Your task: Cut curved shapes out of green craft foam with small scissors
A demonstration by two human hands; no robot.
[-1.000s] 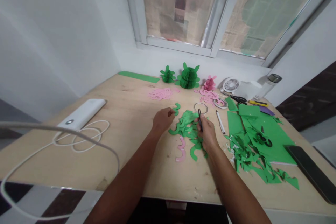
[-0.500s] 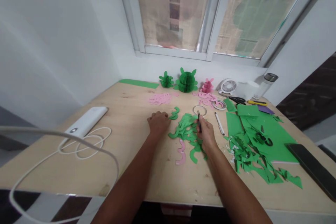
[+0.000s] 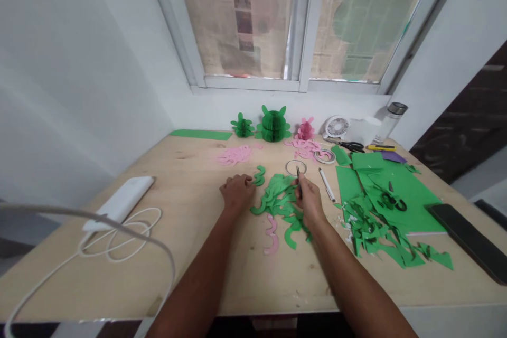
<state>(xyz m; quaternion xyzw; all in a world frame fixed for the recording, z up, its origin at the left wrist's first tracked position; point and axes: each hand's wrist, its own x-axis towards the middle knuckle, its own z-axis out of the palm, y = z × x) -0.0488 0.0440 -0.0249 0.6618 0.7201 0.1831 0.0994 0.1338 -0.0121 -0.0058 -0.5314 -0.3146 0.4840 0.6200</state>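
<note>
On the table, my left hand [image 3: 237,193] lies with its fingers bent, the fingertips pressed on the left edge of a wavy green paper strip [image 3: 260,175]. Dark tweezers [image 3: 298,175] are gripped in my right hand [image 3: 309,202], their two thin tips pointing away from me and slightly apart. The tips are beside a thin ring [image 3: 293,167]. A heap of curved green paper pieces [image 3: 277,194] lies between my hands, partly under the right one. Nearer to me is a wavy pink paper strip [image 3: 271,237].
Pink paper pieces [image 3: 234,155] lie farther back. Green honeycomb paper figures [image 3: 273,125] and a pink one [image 3: 306,129] stand by the wall. On the right are a white pen [image 3: 327,185], green sheets [image 3: 420,200], scraps [image 3: 368,232] and a phone [image 3: 471,240]; at left, a white power bank [image 3: 122,200].
The view has shifted slightly. Both hands stay in nearly the same place, the left still at the wavy green strip and the right still holding the tweezers.
</note>
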